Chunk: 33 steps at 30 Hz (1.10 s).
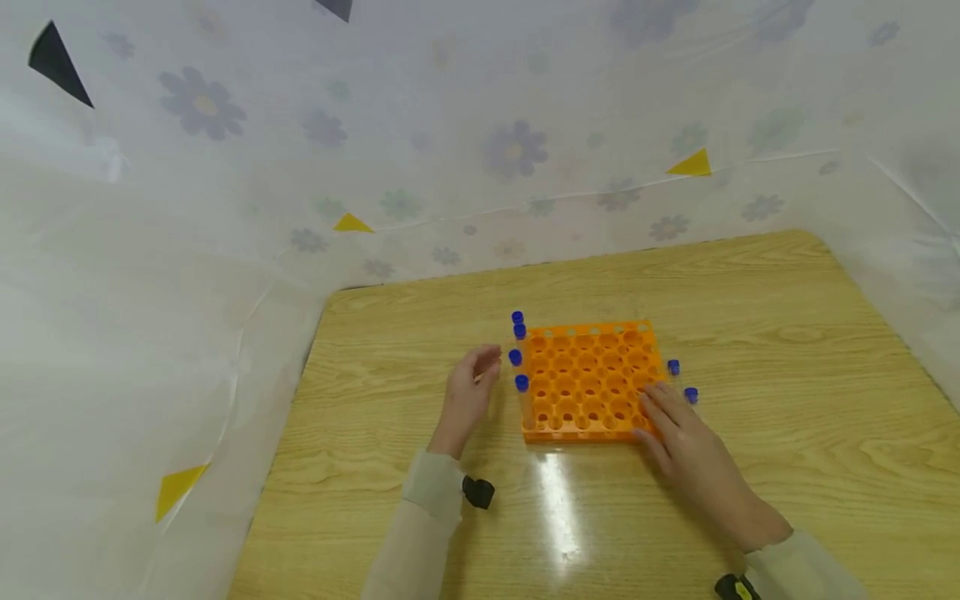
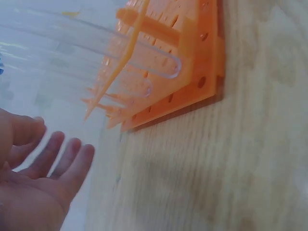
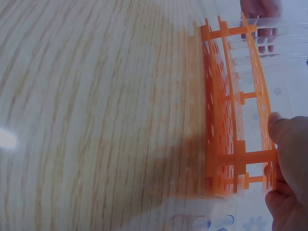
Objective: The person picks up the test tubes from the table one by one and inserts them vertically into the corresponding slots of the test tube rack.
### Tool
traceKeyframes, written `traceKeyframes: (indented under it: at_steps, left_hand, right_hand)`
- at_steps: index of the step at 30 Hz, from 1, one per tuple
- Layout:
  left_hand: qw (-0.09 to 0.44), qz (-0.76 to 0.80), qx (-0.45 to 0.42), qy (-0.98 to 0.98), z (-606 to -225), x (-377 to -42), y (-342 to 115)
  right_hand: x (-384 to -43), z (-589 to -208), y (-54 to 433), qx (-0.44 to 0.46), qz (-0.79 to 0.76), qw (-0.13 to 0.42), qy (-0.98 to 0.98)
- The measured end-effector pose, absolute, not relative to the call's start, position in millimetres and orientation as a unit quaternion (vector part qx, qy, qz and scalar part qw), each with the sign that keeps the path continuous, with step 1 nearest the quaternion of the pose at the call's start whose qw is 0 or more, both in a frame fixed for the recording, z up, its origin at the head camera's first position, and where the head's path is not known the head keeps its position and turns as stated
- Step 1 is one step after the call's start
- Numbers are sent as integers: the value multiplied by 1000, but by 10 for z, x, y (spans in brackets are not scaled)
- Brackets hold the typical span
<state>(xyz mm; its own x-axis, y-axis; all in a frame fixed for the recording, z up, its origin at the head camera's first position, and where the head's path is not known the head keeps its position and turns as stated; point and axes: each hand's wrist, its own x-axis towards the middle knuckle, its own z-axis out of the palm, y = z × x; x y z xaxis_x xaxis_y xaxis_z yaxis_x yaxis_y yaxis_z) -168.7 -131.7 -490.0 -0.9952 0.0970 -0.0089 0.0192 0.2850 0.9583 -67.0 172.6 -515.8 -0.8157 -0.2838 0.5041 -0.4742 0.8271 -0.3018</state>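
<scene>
An orange test tube rack (image 1: pixel 585 383) stands on the wooden table, with rows of round holes across its top. Clear test tubes (image 2: pixel 161 65) with blue caps stand in the column along its left edge. Beside those tubes is my left hand (image 1: pixel 469 392), its fingers loosely bent and nothing between them; the left wrist view shows it apart from the rack. My right hand (image 1: pixel 686 442) grips the rack's near right corner, thumb on the front edge and fingers over the top plate. Blue-capped tubes (image 3: pixel 201 223) are just past the rack's right end.
The wooden table (image 1: pixel 375 375) extends on all sides of the rack. A pale flowered sheet (image 1: pixel 450 150) hangs behind the table's far edge and along its left side. Yellow triangles (image 1: pixel 688 163) are stuck on it.
</scene>
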Motion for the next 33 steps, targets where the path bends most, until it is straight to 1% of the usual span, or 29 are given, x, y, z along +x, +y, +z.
traceKeyframes:
  at_steps: [3, 8, 12, 17, 22, 27, 33]
  left_hand:
    - [58, 584, 35, 809, -4924, -1565, -1333]
    - [79, 571, 42, 816, -5000, -1366, -1317]
    - [109, 577, 52, 808, -5044, -1227, -1301]
    - [133, 586, 82, 795, -5084, -1119, -1305]
    - [163, 604, 83, 776, -5106, -1066, -1321]
    - [172, 609, 84, 770, -5141, -1028, -1326]
    - [156, 592, 97, 785, -5172, -1033, -1297]
  right_hand:
    - [-668, -5155, 1726, 203, 214, 225, -929]
    - [-667, -5149, 1727, 204, 211, 223, -929]
    - [-661, -5141, 1726, 201, 210, 217, -932]
    - [-657, -5125, 1723, 198, 212, 211, -934]
    - [-654, -5125, 1726, 198, 214, 215, -932]
    - [-653, -5129, 1729, 200, 215, 221, -930]
    - [-656, -5132, 1731, 199, 215, 216, -931]
